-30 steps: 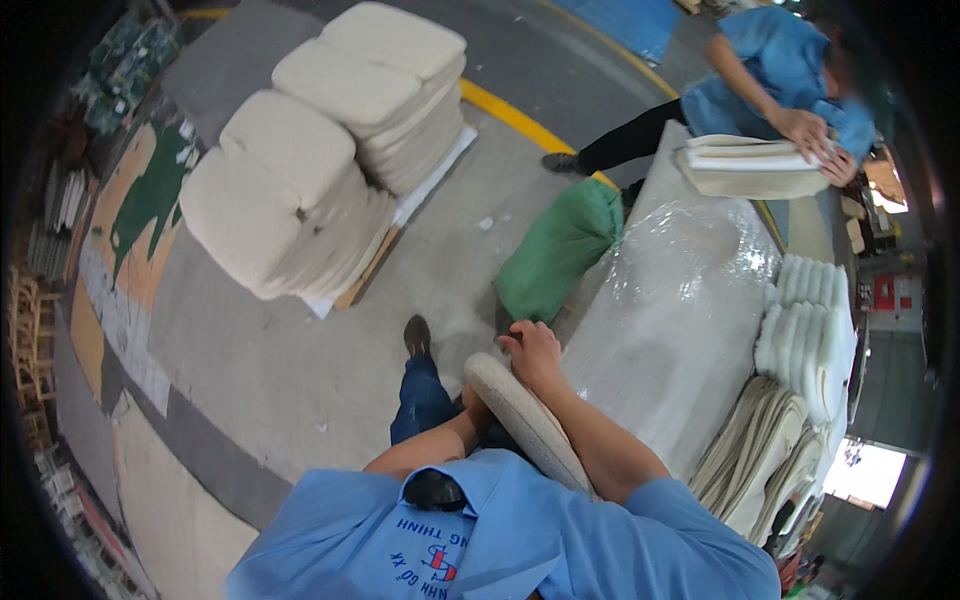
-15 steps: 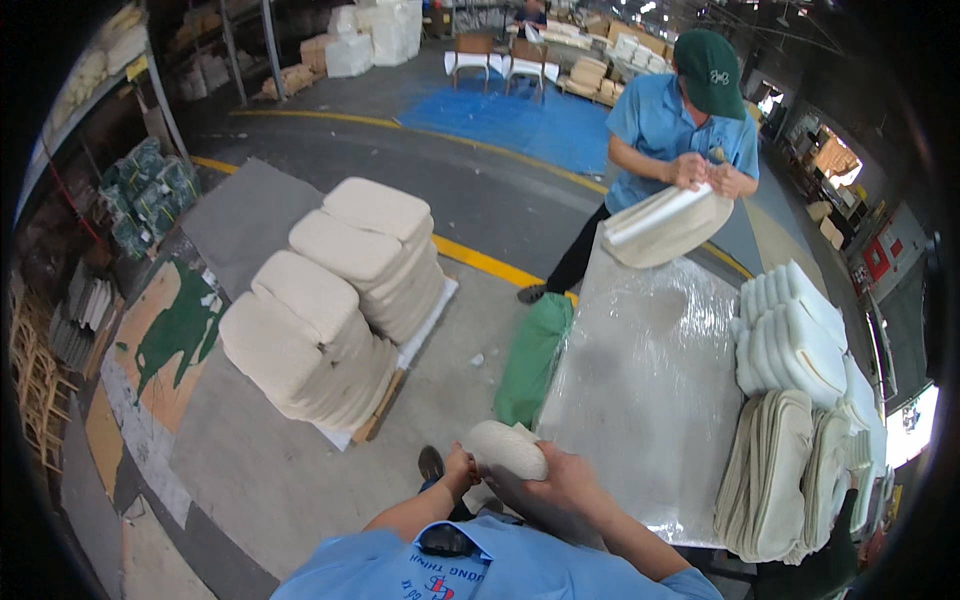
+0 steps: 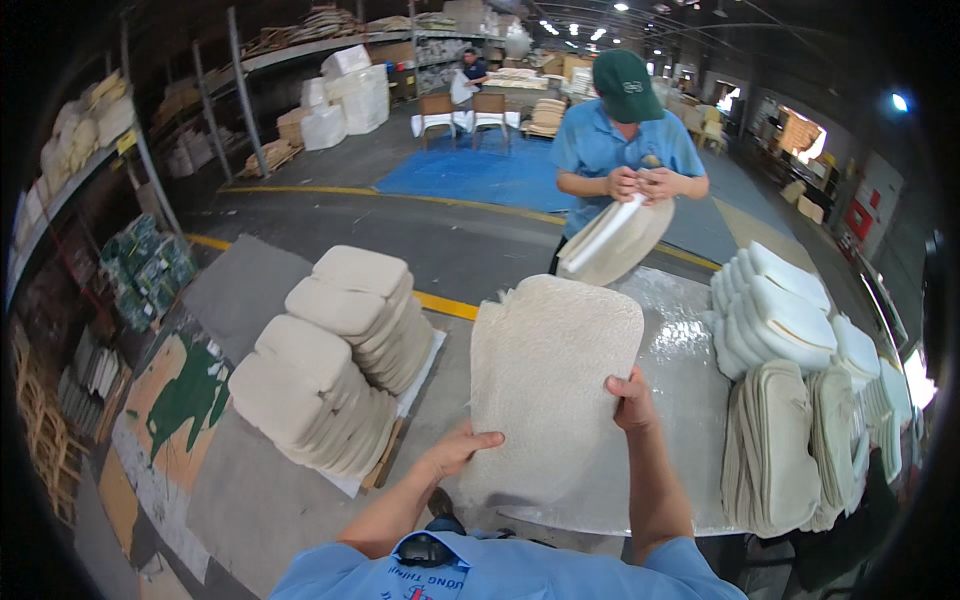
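Left hand (image 3: 462,450) and right hand (image 3: 634,402) pinch opposite side edges of cream seat cushion (image 3: 555,380), frame centre, broad face toward camera. Step, judged: presenting/checking cushion. Next move likely calls for even two-sided support. Plastic-covered table (image 3: 695,490): right of centre.

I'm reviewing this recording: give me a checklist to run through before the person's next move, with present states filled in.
1. Left hand on the cream, rounded-rectangular textured-fabric cushion: ok, thumb over its left edge.
2. Right hand on the cushion: ok, thumb over its right edge.
3. Broad face of the cushion in view: ok, turned toward the camera.
4. Grip on the underside: cannot tell, the cushion hides it.
5. Gap between the cushion and the grey table covered in shiny clear film: cannot tell from this view.
6. Co-worker's hands off the cushion: ok, they hold a separate cream-and-white rounded fabric piece.
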The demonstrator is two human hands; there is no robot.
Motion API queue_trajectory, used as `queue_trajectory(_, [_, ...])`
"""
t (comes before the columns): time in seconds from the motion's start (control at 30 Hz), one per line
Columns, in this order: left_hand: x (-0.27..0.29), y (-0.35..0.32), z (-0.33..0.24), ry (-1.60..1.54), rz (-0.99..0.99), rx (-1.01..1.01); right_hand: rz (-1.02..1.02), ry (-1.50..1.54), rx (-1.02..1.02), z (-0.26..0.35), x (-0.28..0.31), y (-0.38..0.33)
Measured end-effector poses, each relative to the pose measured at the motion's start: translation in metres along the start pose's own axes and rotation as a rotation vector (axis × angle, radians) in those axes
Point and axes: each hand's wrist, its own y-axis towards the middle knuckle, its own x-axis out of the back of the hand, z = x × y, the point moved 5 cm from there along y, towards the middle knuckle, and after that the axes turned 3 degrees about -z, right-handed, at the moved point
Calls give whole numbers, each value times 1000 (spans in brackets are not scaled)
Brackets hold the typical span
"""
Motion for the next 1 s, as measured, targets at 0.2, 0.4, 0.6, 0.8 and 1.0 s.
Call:
queue_trajectory(0.2, [-72,-10,-53,461,-106,-180,-427,-23,6,-47,49,-32])
queue_trajectory(0.4, [-99,16,-8,865,-259,-65,-549,-460,86,-60,27,-63])
queue_trajectory(0.6, [-133,23,49,869,-189,-153,-762,-1135,117,-89,19,-78])
queue_trajectory(0.8, [-63,-55,65,636,124,-96,-809,-1219,-2,-92,50,-94])
queue_trajectory(1.0, [117,-245,161,619,-371,329,-844,-1444,27,-86,59,-101])
